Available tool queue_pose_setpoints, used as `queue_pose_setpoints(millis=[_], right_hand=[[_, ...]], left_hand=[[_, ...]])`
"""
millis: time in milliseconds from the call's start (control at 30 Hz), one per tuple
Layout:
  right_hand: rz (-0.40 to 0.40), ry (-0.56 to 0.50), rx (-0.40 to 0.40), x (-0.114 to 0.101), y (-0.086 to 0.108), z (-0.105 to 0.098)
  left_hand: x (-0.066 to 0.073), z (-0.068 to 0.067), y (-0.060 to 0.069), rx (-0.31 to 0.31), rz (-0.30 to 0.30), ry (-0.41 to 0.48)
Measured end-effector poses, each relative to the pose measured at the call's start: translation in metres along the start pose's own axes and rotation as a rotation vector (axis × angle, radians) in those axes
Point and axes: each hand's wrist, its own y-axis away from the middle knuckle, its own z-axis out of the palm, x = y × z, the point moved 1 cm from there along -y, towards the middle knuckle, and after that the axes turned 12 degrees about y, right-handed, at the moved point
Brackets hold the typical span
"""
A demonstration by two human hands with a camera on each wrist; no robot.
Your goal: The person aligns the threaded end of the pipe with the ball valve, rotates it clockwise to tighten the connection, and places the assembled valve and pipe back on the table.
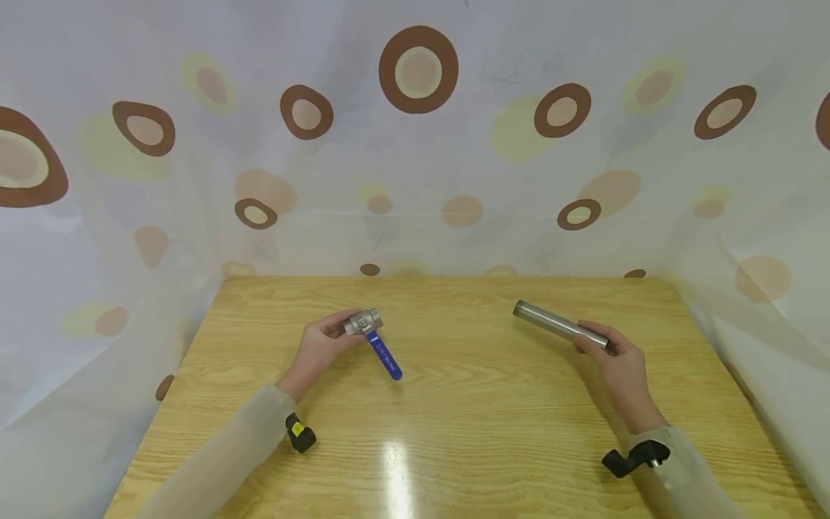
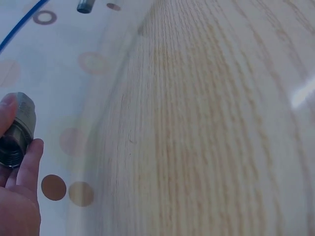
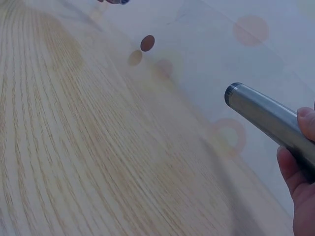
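Clamped on both sides: left hand (image 1: 318,351) pinches a silver metal ball valve with a long flat blue lever (image 1: 365,321) between thumb and fingers, gripping the valve body; right hand (image 1: 621,371) grips a straight grey metal pipe (image 1: 556,322) round its near right end. Valve sits left of centre over the light wood-grain table (image 1: 454,418), blue lever slanting toward near right. Pipe sits on the right, free end aimed far left, held off the tabletop. Right wrist view shows screw thread on that free end; left wrist view shows an open, internally threaded port on the valve body. Progress: both parts are in hand, so picking up reads as done; valve and pipe are well apart, nothing connected, so any work between the two reads as not yet begun. Judged an early stage. Count: one valve, with one lever; one pipe; two hands, one part each; one table; two pale sleeves (image 1: 227,447); two black wrist devices (image 1: 635,458), one per arm; one white backdrop with brown, pink and yellow round spots (image 1: 480,43) behind and to the sides. Thread at the pipe's gripped end: cannot tell, hand covers it.
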Motion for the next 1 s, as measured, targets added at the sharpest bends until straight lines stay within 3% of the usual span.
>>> queue_pose_setpoints(millis=[367, 1000], right_hand=[[-0.049, -0.111, -0.01, -0.008, 0.006, 0.002], [-0.106, -0.141, -0.042, -0.024, 0.012, 0.008]], left_hand=[[0.004, 0.001, 0.001, -0.028, -0.01, -0.013], [0.007, 0.004, -0.001, -0.084, -0.011, -0.055]])
